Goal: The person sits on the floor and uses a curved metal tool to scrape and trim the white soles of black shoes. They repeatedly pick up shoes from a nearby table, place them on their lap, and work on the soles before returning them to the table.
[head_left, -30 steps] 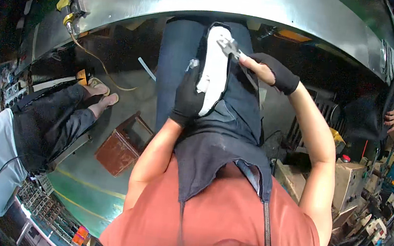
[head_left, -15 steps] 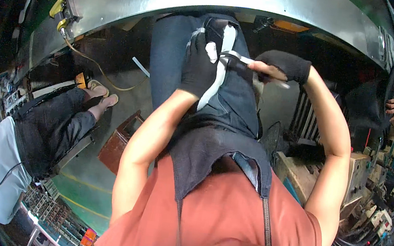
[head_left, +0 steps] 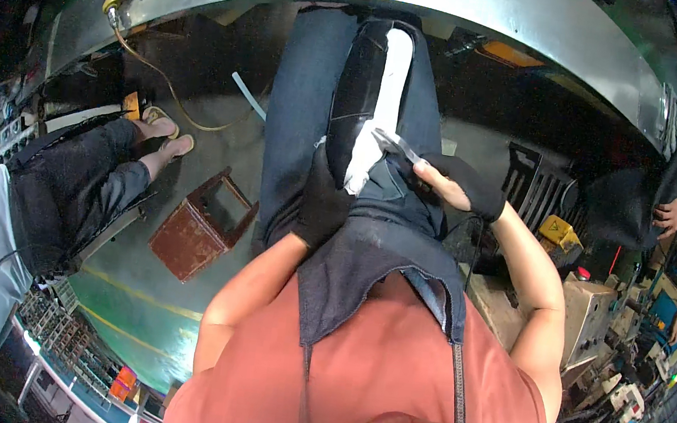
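I looked down at my lap. A dark piece with a white strip (head_left: 387, 92) lay along my right thigh, over blue jeans (head_left: 305, 99) and a dark apron (head_left: 375, 257). My left hand (head_left: 324, 202), in a black glove, was closed on the lower end of that piece, pressing it to the leg. My right hand (head_left: 458, 187), also gloved, was clamped on small scissors (head_left: 396, 145), the blades touching the white strip's edge. I judged the trimming partly done; how much remained I could not tell. A rusty box (head_left: 203, 225) sat on the green floor (head_left: 136, 305), beside another person's legs (head_left: 100, 176).
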The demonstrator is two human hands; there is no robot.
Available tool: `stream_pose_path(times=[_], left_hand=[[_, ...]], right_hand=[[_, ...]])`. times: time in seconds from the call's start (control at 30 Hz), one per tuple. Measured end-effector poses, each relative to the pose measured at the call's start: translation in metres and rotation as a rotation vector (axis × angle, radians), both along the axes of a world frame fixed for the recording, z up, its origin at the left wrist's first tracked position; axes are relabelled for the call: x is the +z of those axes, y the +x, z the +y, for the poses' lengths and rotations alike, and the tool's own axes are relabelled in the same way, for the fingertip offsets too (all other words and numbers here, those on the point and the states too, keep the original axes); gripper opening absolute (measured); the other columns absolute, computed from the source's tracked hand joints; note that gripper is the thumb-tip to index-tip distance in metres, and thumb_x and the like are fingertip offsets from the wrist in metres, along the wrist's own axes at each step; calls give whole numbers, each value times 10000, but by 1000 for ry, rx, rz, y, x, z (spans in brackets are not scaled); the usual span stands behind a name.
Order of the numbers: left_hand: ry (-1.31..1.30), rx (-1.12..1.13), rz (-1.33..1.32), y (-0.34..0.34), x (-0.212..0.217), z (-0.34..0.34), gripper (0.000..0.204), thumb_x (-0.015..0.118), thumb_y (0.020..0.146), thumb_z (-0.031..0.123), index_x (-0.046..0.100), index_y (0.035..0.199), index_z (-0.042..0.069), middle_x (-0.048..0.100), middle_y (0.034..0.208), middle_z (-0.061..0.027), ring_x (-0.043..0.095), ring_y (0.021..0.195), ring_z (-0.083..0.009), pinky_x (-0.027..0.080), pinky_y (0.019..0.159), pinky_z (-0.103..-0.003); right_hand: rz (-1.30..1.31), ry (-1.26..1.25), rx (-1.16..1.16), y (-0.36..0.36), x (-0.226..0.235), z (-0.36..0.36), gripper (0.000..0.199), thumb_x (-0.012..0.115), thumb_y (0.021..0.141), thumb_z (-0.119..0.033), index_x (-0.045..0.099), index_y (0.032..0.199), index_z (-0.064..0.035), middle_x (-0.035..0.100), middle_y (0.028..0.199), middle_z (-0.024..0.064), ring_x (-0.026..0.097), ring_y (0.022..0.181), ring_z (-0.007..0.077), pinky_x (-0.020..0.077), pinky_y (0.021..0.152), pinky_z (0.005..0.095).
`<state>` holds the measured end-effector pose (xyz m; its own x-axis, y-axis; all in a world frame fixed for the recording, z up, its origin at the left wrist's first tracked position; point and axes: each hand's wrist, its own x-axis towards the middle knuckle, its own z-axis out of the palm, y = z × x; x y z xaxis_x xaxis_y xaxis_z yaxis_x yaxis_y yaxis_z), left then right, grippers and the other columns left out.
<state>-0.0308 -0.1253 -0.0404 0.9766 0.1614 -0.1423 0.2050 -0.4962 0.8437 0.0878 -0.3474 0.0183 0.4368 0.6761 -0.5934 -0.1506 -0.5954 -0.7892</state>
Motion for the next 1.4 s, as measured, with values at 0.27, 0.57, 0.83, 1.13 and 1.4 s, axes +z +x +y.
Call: stream_pose_path(times=[0.27,0.57,0.83,1.13,1.4], left_hand=[[-9,-22,45,14,33,1,549,668,808,263,437,1201,-42,548,1121,-214,544,1044,-304,430,874,-369],[-217,214,97,59,-1,-3,557,702,764,422,576,1048,-41,639,986,-214,622,913,-295,472,794,-374],[-539,-200,240,34,-8,28,335,547,893,201,525,1148,-15,610,1065,-118,573,1030,-173,417,910,-294],[-124,-48,-107,18,-19,-1,629,655,810,247,343,1281,-30,538,1176,-214,536,1094,-301,418,928,-380],[-135,-319,277,59,128,101,734,798,655,351,479,1212,-5,559,1179,-165,532,1128,-257,410,961,-364]], right_hand=[[-420,-151,234,12,12,22,454,482,913,-436,615,862,-5,617,799,229,612,716,372,472,632,435],[-244,-66,339,54,37,-2,472,488,908,-439,606,906,19,598,738,220,594,680,353,459,634,394],[-536,85,161,17,11,27,371,495,915,-366,605,888,-12,605,795,211,586,705,354,451,638,400],[-597,247,222,-10,52,33,502,530,880,-461,609,870,35,612,816,261,619,742,390,470,651,448],[-244,-229,179,6,30,-54,426,465,940,-354,582,821,39,583,679,178,554,605,261,427,601,361]])
